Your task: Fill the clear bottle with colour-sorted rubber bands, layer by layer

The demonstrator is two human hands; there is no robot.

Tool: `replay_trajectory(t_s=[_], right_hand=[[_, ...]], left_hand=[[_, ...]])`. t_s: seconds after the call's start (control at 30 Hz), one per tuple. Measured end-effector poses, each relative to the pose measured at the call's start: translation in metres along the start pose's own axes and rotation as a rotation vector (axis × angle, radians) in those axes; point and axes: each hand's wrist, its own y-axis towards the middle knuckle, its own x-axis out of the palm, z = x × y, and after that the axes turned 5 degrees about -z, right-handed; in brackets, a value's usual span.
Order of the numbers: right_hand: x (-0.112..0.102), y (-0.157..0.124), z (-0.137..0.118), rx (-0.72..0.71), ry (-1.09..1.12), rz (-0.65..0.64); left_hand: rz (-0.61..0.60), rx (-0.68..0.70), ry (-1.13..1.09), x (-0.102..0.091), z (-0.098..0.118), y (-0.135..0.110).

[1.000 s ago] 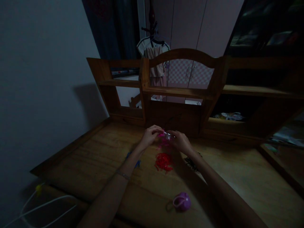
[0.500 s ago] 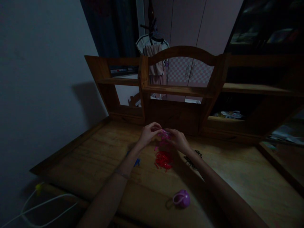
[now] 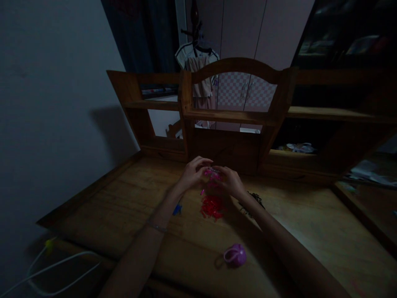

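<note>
1. Left hand (image 3: pixel 194 171) and right hand (image 3: pixel 230 181), fingers narrowed, hold glossy pink pieces (image 3: pixel 212 174) over the wooden desktop (image 3: pixel 124 198)!
2. Red heap (image 3: pixel 211 207) lies nearer.
3. Behind: wooden shelves (image 3: pixel 229 116), pale wardrobe (image 3: pixel 238 37).

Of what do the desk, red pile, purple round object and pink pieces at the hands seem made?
Desk: wood, soft sheen; grain lines show.
Red pile: probably glossy plastic or rubber; small bright highlights.
Purple round object: likely smooth plastic; a faint shine on its curve.
Pink pieces: perhaps shiny plastic, but too dim and blurred to be sure.
</note>
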Motion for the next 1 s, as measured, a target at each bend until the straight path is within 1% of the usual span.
replay_trajectory(t_s=[0.13,0.27,0.37,0.53,0.67,0.87,1.0], right_hand=[[0.000,0.001,-0.002,-0.003,0.014,-0.027],[0.000,0.002,-0.004,-0.021,0.055,-0.033],[0.001,0.002,-0.005,-0.029,0.128,-0.043],[0.003,0.003,-0.002,0.008,0.205,-0.076],[0.002,0.002,-0.001,0.019,0.216,-0.072],[0.002,0.002,0.000,-0.006,0.196,-0.062],[0.002,0.003,0.002,0.002,0.224,-0.059]], left_hand=[[0.032,0.019,0.050,-0.002,0.002,0.000],[0.068,-0.012,-0.018,-0.001,-0.002,-0.001],[0.086,-0.038,-0.048,-0.001,-0.005,-0.001],[0.108,-0.056,-0.058,-0.002,-0.005,-0.001],[0.124,-0.036,-0.016,0.001,-0.004,-0.001],[0.152,-0.010,0.161,0.004,-0.004,-0.001],[0.171,-0.031,0.116,0.000,-0.008,-0.001]])
